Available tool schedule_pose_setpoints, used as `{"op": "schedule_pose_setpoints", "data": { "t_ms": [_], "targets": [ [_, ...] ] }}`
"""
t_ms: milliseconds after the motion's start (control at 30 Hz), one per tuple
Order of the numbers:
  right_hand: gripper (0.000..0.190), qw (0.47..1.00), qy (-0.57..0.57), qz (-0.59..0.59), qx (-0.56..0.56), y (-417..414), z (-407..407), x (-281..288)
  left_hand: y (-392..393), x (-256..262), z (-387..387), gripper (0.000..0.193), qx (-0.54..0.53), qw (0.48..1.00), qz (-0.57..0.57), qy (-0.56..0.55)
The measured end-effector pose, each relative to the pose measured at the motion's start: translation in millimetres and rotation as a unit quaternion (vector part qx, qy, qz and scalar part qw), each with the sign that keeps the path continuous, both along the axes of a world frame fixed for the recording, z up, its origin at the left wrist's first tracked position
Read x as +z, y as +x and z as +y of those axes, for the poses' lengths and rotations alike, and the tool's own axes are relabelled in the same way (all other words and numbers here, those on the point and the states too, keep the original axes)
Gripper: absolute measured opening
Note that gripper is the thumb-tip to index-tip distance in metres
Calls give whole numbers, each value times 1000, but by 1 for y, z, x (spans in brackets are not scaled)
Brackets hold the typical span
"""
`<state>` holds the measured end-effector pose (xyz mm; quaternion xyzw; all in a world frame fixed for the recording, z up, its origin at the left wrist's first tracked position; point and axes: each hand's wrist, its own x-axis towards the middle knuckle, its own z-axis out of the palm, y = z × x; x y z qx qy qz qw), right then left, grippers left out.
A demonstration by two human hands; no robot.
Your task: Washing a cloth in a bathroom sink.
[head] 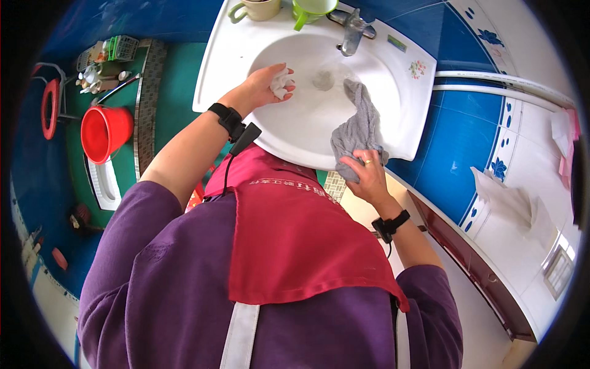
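Note:
My left hand (267,85) is over the left side of a white washbasin (299,133), its fingers curled around a crumpled white tissue or thin cloth (279,85). At the basin's front right rim, my right hand (368,177) grips the lower end of a grey cloth (357,124). The cloth's far end trails up the inner right slope of the bowl. Behind the bowl stands a metal faucet (352,34), its spout pointing towards me. Near the middle of the bowl is a greyish round drain (323,80).
A beige mug (260,9) and a green cup (313,10) stand on the basin's back ledge. White pipes (484,80) run along the tiled wall at right. On the left are a red bucket (103,133), a squat toilet (107,184) and a wire basket (124,47).

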<state>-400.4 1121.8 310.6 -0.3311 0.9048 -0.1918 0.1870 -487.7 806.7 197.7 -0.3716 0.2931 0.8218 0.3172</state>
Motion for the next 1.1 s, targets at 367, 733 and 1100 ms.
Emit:
{"op": "schedule_pose_setpoints", "data": {
  "t_ms": [367,733,1100],
  "targets": [
    [40,976,-78,45,199,-81,-131,-97,0,10,-19,28,29,999,45,13],
    [41,952,212,137,174,-99,-25,-61,15,22,-29,30,41,997,59,3],
    [50,983,-162,-81,9,-45,-144,-85,19,28,-30,30,39,995,90,9]
  ]
}}
